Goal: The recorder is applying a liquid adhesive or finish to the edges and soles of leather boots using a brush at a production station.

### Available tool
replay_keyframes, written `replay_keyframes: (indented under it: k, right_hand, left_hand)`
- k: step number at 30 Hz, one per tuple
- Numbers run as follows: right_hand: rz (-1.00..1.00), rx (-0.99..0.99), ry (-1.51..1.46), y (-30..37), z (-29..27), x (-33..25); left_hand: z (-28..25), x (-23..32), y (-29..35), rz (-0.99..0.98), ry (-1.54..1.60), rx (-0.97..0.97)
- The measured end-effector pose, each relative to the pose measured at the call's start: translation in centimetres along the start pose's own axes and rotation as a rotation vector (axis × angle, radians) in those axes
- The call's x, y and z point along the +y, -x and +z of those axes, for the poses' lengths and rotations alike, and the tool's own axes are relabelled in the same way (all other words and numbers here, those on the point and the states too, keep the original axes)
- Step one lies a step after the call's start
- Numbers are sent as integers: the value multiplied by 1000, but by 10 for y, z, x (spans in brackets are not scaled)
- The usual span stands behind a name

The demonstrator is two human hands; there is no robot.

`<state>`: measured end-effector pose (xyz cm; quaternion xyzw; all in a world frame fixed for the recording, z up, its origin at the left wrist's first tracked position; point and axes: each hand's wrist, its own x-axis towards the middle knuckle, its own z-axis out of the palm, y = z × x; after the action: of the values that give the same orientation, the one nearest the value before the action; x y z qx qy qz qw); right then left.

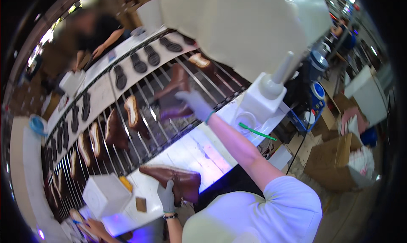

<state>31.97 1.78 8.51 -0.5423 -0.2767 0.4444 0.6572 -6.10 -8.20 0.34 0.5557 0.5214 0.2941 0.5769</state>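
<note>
My left hand (166, 196), in a grey glove, grips a brown ankle boot (176, 181) by its heel end, low over the white workbench (199, 152). My right hand (196, 102), also gloved, is stretched far out over the wire-rod conveyor rack (148, 133). Its fingers are spread against a brown boot (174, 82) that stands on the rods. The hand is blurred by motion, and I see no closed grip on that boot.
More brown boots and shoes (116, 130) ride the rack; black soles (137, 63) lie on a white belt behind. A large cream machine (254, 27) overhangs on the right, with a green brush (256, 133) below. A white box (106, 194), a co-worker's hand (95, 228) and cardboard boxes (335, 158) are nearby.
</note>
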Motion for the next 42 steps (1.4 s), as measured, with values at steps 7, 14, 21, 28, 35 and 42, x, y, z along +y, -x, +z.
replay_keyframes:
  k: [7,14,21,28,35,42]
  right_hand:
    - [322,-355,-1131,61,-1,-41]
    - [237,-303,-1337,80,27,-15]
    - [291,-300,-1443,90,46,6]
    - [422,-366,-1331,96,39,19]
    - [447,-354,-1222,106,32,30]
    - [403,-426,-1166,110,23,38]
  left_hand:
    - [5,7,-1,5,63,-43]
    - [6,3,-4,60,78,-47]
    - [9,8,-2,59,27,-25]
    - [8,8,-3,38,39,-33]
    - [12,10,-3,30,63,-28]
    - [11,10,-3,2,44,-53]
